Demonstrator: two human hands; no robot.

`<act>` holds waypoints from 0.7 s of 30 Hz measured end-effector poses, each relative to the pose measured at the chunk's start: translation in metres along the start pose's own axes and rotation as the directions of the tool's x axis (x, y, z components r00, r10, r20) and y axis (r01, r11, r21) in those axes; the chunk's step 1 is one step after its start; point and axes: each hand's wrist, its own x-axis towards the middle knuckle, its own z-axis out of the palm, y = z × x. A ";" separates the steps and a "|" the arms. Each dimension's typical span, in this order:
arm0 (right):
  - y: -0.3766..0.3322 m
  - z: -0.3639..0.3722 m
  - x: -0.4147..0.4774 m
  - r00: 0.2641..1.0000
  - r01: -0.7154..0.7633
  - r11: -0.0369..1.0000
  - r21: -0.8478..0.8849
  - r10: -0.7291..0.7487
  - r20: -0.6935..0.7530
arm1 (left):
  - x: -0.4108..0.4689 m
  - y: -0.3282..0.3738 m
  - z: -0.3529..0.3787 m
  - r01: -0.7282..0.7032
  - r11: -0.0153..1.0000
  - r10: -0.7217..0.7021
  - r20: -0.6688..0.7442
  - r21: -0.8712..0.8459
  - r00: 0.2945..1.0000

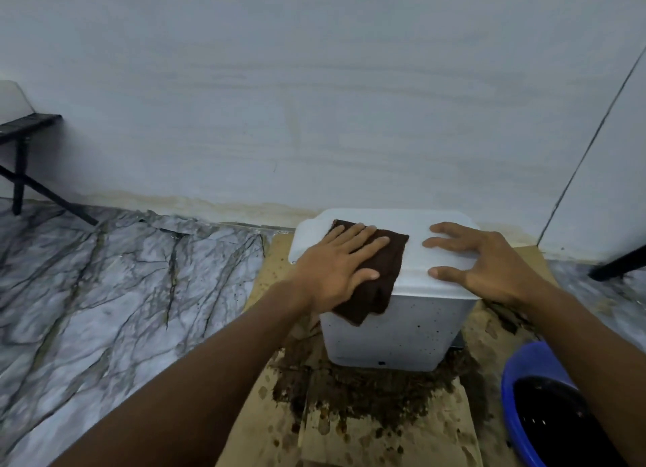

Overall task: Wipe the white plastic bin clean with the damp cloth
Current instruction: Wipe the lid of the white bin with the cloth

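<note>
A white plastic bin stands on the floor close to the wall, its flat top facing up and dark specks on its near side. A dark brown cloth lies over the top's left part and hangs down the front edge. My left hand presses flat on the cloth with fingers spread. My right hand rests flat on the bare right part of the top, its thumb at the front edge.
Brown cardboard under the bin carries wet dark dirt around its base. A blue basin with dark water sits at the lower right. Marbled grey floor spreads left. A black stand is at the far left and a dark leg at right.
</note>
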 end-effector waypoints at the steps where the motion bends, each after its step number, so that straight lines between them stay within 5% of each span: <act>1: -0.001 0.000 -0.001 1.000 -0.002 1.000 0.014 0.002 0.000 | -0.010 -0.011 -0.002 0.024 1.000 -0.024 -0.007 -0.019 1.000; 8: -0.001 -0.001 -0.001 0.999 -0.035 0.997 0.069 0.035 0.005 | -0.038 -0.043 -0.005 0.126 0.975 -0.124 0.021 -0.185 0.992; 15: 0.001 0.001 0.002 0.997 -0.077 0.993 0.087 0.076 0.013 | -0.012 -0.009 -0.001 0.130 0.990 -0.130 -0.006 0.054 0.991; 21: 0.000 -0.002 0.005 0.997 -0.073 0.997 0.015 0.072 0.030 | 0.030 0.047 0.007 0.124 0.989 -0.126 0.024 0.080 0.992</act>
